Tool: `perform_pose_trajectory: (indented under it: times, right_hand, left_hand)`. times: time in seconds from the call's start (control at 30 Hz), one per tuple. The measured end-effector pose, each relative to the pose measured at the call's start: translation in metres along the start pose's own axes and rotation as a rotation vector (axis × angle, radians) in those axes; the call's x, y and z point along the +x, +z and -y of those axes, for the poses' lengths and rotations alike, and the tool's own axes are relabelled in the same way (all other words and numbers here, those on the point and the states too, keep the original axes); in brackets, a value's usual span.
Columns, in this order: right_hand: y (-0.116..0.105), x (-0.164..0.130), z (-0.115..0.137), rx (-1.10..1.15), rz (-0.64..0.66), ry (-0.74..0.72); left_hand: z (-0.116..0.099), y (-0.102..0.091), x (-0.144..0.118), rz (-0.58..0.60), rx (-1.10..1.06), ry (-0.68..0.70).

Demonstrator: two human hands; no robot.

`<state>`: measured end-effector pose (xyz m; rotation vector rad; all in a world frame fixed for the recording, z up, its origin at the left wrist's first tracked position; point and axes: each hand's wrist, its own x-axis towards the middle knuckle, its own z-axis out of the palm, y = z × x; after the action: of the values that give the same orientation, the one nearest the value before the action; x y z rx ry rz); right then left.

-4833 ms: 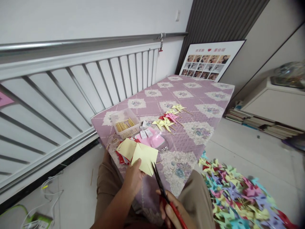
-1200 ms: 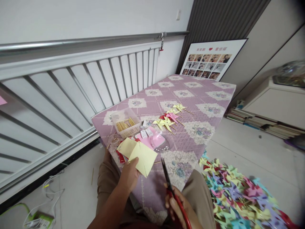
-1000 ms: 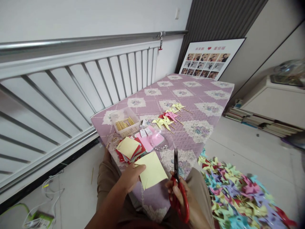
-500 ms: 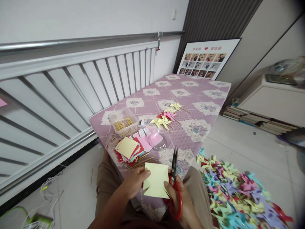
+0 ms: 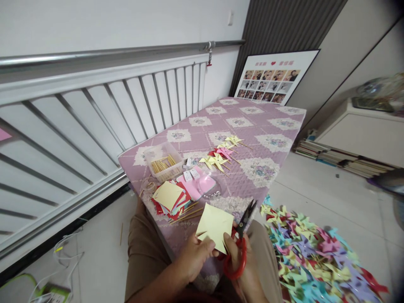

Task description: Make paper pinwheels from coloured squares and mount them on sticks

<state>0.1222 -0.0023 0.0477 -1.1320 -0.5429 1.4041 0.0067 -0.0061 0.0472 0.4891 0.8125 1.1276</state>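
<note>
left to right: a clear plastic box of wooden sticks [image 5: 163, 163] and a stack of red, pink and yellow paper squares [image 5: 171, 198] are lying on the quilted purple floral worktop [image 5: 252, 126]. the left hand [image 5: 197, 254] is pinching the lower corner of a pale yellow paper square [image 5: 215, 226] above the worktop's near edge, its grip closed on the sheet. the right hand [image 5: 241, 263] is gripping red-handled scissors [image 5: 238, 248], blades slightly parted beside the sheet's right edge. judged risks: fingertips are sitting close to the blades, so a nick is possible; a one-corner hold is letting the sheet flex, so a cut could wander. a heap of coloured paper pinwheels [image 5: 315, 261] is lying on the floor.
</note>
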Motion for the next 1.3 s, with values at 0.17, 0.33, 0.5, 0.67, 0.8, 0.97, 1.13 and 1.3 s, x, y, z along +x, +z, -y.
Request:
perform_pose_trajectory:
  times: [0.17,0.33,0.5,0.67,0.8,0.97,1.13,1.3]
  right_hand:
    - [0.004,-0.005,0.003,0.015,-0.002,0.086]
    - [0.008,-0.007,0.007,-0.045,0.02,0.084]
    - [-0.002,-0.009,0.0,-0.09,0.085,0.004]
    - [-0.022,-0.017,-0.001,-0.105,0.379,0.109]
    - [-0.033,-0.024,-0.003,-0.298,0.588,0.221]
    - [-0.04,-0.027,-0.018,-0.455,0.648,0.253]
    - [-0.037,-0.027,-0.02,-0.513,0.689,0.251]
    - [-0.03,-0.028,-0.015,-0.54,0.691,0.234]
  left_hand:
    - [-0.002,0.001,0.004,-0.133,-0.096,-0.027]
    - [-0.011,0.0,0.005,-0.119,-0.204,-0.033]
    - [-0.025,-0.004,0.009,-0.186,-0.202,0.036]
    - [-0.035,-0.017,0.014,-0.266,-0.18,0.105]
    - [-0.041,-0.023,0.018,-0.318,-0.177,0.126]
    - [-0.049,-0.027,0.022,-0.353,-0.238,0.158]
    - [-0.054,-0.031,0.023,-0.387,-0.231,0.192]
    - [-0.053,-0.031,0.022,-0.381,-0.175,0.194]
